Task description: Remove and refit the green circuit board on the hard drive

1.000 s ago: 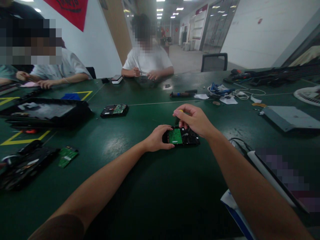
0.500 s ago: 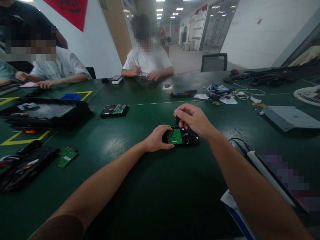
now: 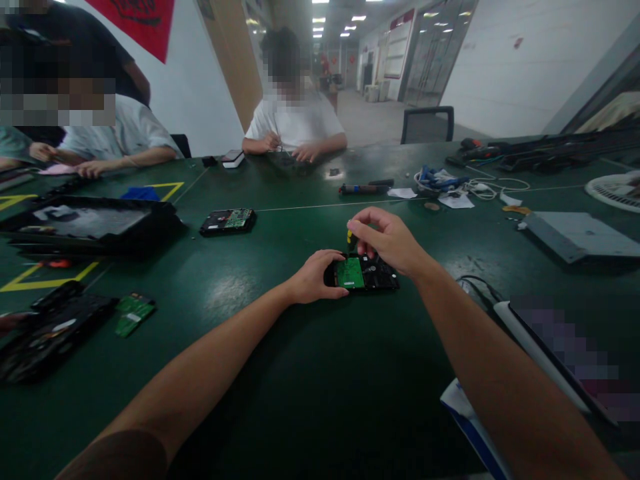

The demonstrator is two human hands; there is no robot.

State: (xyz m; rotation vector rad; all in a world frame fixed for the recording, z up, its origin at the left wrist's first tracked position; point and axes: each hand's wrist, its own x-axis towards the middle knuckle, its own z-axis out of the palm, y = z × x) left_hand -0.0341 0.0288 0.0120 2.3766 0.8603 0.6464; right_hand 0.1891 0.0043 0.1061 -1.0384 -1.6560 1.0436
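A black hard drive (image 3: pixel 373 275) with a green circuit board (image 3: pixel 349 273) facing up lies on the green table (image 3: pixel 300 373) in front of me. My left hand (image 3: pixel 315 275) grips its left end, fingers curled round the edge. Above the drive's far side, my right hand (image 3: pixel 390 239) is closed in a pinch on a small screwdriver (image 3: pixel 351 237) with a yellow-and-black handle. The tool stands upright with its tip down on the drive.
A second hard drive (image 3: pixel 229 221) lies to the far left, beside a large black tray (image 3: pixel 90 223). A loose green board (image 3: pixel 133 313) and black parts sit at the near left. Cables, papers and a grey panel (image 3: pixel 575 235) lie right. Two people work across the table.
My right hand's fingers have shifted on the screwdriver handle, which now sits slightly lower. The left hand and the drive have stayed put.
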